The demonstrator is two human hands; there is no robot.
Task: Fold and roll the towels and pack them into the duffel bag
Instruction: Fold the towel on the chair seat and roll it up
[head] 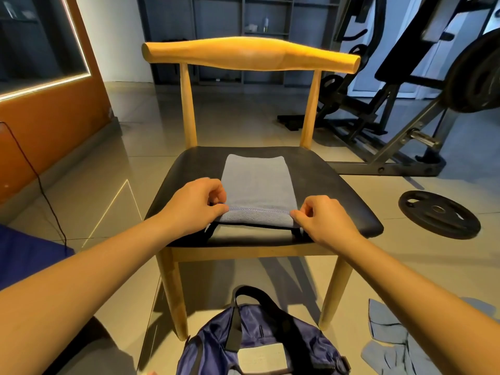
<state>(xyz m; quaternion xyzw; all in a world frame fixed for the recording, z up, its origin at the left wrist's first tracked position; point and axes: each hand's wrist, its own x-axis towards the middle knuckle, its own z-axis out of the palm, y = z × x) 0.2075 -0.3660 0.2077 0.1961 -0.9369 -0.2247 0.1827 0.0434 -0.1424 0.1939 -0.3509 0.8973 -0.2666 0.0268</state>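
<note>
On the chair seat [338, 196], dead centre of our view, we note one grey-blue towel [257, 182] lying flat as a long folded strip that runs from 6 toward 12 o'clock. Its far end lies just short of the back posts. Its near end is turned over on itself, with the stitched hem uppermost, and a dark shadow lies on the seat under that end.

Left hand [194, 204]: at the towel's 9 o'clock near corner, thumb and curled fingers pinching the turned edge. Right hand [322, 220]: at the 3 o'clock near corner, the same pinch, thumb on top of the hem. Both forearms come in from 7 and 5 o'clock, well apart, with the towel's width between the hands.

At 6 o'clock, on the floor tight against the chair's front legs, stands the navy duffel bag [270, 328] with its black straps arched up. A pale flat rectangle shows on or in it; we cannot tell what it is.

At 4 to 5 o'clock, on the floor beside the bag, more grey-blue towels [389, 334] lie loose and rumpled, partly behind the right forearm.

At 3 o'clock a black weight plate [438, 213] lies flat on the tiles, apart from the chair. At 1 to 2 o'clock stands a weight machine [405, 85]. At 9 o'clock a thin black cable [40, 182] trails down along the orange wall.
</note>
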